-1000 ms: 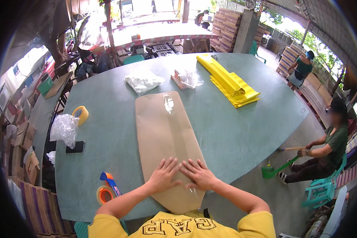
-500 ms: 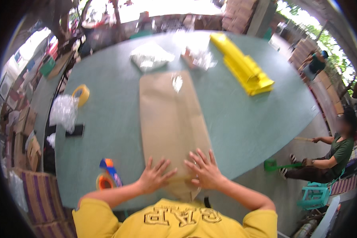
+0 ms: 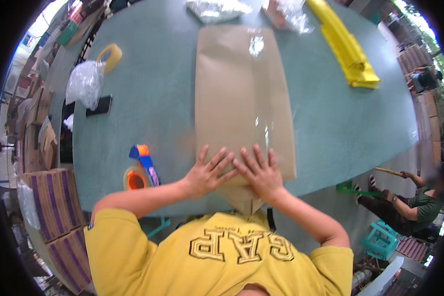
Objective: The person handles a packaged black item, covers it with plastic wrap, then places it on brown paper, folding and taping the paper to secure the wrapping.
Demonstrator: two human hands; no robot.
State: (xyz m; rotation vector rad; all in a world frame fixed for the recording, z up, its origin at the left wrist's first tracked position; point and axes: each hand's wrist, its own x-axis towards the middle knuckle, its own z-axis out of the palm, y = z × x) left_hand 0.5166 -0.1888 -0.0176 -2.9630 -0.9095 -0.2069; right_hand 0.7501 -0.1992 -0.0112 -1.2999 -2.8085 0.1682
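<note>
Teal round table (image 3: 148, 98) in an open-sided workspace, long brown paper sheet (image 3: 239, 93) lying along its middle, left hand (image 3: 207, 170) and right hand (image 3: 259, 172) spread flat on its near end, orange tape dispenser (image 3: 138, 172) beside, stacked cardboard boxes (image 3: 54, 197) at left.

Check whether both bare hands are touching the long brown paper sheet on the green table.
Touching: the head view shows the left hand and right hand flat, fingers spread, on the long brown paper sheet.
</note>
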